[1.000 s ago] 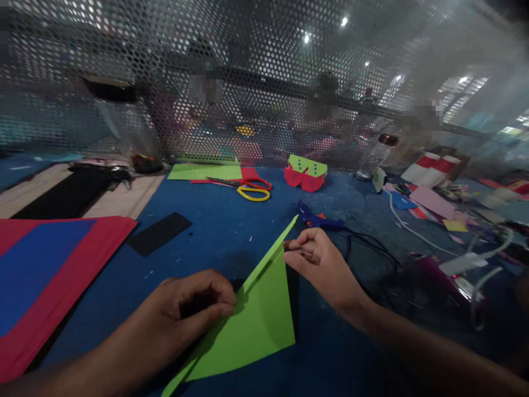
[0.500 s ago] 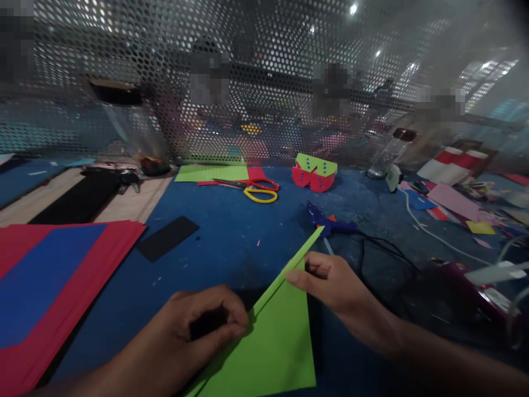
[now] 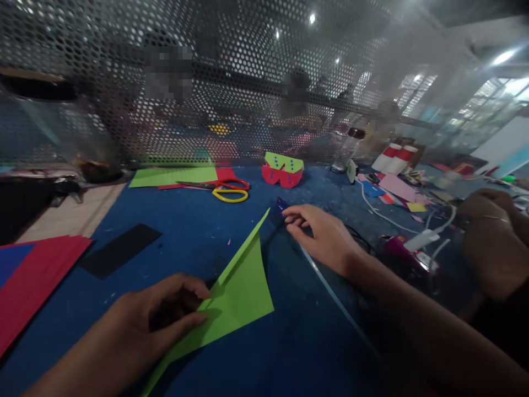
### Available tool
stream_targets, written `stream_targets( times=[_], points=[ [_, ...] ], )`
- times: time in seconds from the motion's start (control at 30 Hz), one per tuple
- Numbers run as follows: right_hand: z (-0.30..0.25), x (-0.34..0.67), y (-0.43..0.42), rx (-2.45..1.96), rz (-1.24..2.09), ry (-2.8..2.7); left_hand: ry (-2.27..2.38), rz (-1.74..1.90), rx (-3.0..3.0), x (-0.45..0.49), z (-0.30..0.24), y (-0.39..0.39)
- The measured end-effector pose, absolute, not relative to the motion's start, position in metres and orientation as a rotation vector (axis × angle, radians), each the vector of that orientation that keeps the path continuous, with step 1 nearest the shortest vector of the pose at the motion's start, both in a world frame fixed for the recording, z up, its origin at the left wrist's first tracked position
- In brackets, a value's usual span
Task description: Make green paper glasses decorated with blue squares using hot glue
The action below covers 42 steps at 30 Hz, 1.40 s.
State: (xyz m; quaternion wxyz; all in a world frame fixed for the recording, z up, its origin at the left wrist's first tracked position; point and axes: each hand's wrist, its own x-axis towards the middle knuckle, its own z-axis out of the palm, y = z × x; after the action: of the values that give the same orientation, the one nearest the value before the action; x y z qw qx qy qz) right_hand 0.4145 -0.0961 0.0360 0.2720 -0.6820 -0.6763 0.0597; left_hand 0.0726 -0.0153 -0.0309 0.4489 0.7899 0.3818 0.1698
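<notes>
My left hand [image 3: 169, 317] is closed, thumb and fingers pinching the edge of a sheet of bright green paper [image 3: 237, 292]. A narrow fold runs along the sheet's upper-left edge, and its far corner points up off the table. My right hand [image 3: 322, 240] is closed over the blue hot glue gun [image 3: 281, 205], its fingers curled at the body. The hand hides most of the gun, and only the nozzle end shows. A long pale glue stick [image 3: 326, 281] trails from under that hand toward me.
Scissors [image 3: 231, 194] with red and yellow handles lie by green paper [image 3: 173, 176]. A red-green paper piece [image 3: 283, 171] stands at the back. A black strip [image 3: 122, 249] and red sheets [image 3: 45, 275] lie left. Another person's hands [image 3: 491, 231] are at right, near a purple device [image 3: 400, 251].
My right hand has let go of the green paper and moved onto the glue gun. My left hand still pinches the sheet. The view has turned right, bringing another person's hands into sight.
</notes>
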Motion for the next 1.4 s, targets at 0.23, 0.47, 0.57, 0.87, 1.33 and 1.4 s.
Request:
stream_targets(
  times=[0.23, 0.47, 0.57, 0.87, 1.33, 1.4],
  points=[
    [0.017, 0.46, -0.089, -2.322, -0.518, -2.192, 0.973, 0.408, 2.142, 0.083, -0.01, -0.01],
    [0.003, 0.476, -0.082, -2.164, -0.509, -2.236, 0.992, 0.355, 2.33, 0.084, 0.003, -0.016],
    [0.001, 0.481, -0.083, -2.133, -0.399, -2.114, 0.968, 0.358, 2.374, 0.082, 0.003, -0.019],
    [0.026, 0.449, -0.094, -1.925, 0.113, -1.54, 0.857, 0.39, 2.494, 0.081, 0.006, -0.02],
    [0.027, 0.375, -0.119, -1.486, 0.962, -1.984, 0.855, 0.252, 2.448, 0.077, 0.015, -0.016],
    [0.024, 0.375, -0.118, -1.489, 0.965, -1.996, 0.861, 0.214, 2.429, 0.075, 0.016, -0.015]
  ],
)
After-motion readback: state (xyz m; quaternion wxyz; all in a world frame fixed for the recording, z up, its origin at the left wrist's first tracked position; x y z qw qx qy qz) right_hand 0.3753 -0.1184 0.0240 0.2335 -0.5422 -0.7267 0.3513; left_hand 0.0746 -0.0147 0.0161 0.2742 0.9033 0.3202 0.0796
